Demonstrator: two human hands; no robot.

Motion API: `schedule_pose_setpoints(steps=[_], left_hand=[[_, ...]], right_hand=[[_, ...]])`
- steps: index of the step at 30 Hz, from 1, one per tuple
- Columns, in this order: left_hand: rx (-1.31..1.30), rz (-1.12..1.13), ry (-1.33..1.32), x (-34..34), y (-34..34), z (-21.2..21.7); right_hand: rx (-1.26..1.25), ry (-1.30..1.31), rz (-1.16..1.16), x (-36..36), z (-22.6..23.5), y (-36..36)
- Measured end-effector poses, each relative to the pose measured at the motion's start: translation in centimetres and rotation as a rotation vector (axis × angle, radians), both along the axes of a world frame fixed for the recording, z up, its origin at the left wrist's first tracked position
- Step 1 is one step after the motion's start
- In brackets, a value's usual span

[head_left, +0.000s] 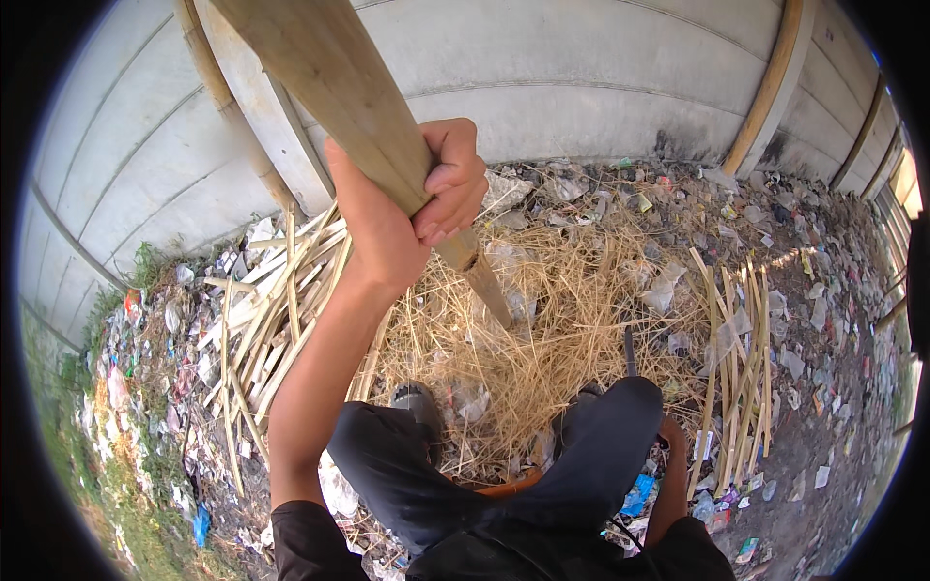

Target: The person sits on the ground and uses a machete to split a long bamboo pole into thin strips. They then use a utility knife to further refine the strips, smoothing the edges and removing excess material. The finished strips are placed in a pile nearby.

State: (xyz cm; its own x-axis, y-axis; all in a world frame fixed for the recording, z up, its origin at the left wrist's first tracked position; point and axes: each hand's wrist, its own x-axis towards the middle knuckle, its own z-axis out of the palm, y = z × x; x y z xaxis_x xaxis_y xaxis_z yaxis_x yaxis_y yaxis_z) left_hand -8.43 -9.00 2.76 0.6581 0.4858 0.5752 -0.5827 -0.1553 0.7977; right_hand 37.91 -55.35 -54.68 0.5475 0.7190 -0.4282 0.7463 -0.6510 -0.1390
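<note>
Left hand (417,198): wrapping tight round a thick bamboo pole (339,87), gripping approx mid-shaft; pole is slanting from top of frame down to its tip in the straw pile (542,329).
Right hand: arm is dropping behind the right knee (620,416); hand itself hidden, can't tell if it's holding anything.
Person: crouching w/ shoes (418,399) planted at edge of the straw, just beside pole's lower end.
Surroundings: split bamboo strips (741,368) lying right, more strips (271,320) heaped left, plastic litter (794,252) all over the ground, concrete wall (581,87) behind.
Risk: one-handed grip looks thin for a pole this heavy; tip could be skidding on loose straw twd the feet.
Risk 2: splinters, hidden sharp scraps underfoot.
</note>
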Motion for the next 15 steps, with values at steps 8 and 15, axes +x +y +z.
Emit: schedule_pose_setpoints(steps=[8, 15], left_hand=[[0.157, 0.118, 0.221, 7.8, -2.5, 2.0], [0.243, 0.346, 0.377, 11.8, -3.2, 3.3]], right_hand=[[1.461, 0.581, -0.458, -5.6, 37.8, 17.9], [1.769, 0.851, 0.019, -20.1, 49.9, 29.0]])
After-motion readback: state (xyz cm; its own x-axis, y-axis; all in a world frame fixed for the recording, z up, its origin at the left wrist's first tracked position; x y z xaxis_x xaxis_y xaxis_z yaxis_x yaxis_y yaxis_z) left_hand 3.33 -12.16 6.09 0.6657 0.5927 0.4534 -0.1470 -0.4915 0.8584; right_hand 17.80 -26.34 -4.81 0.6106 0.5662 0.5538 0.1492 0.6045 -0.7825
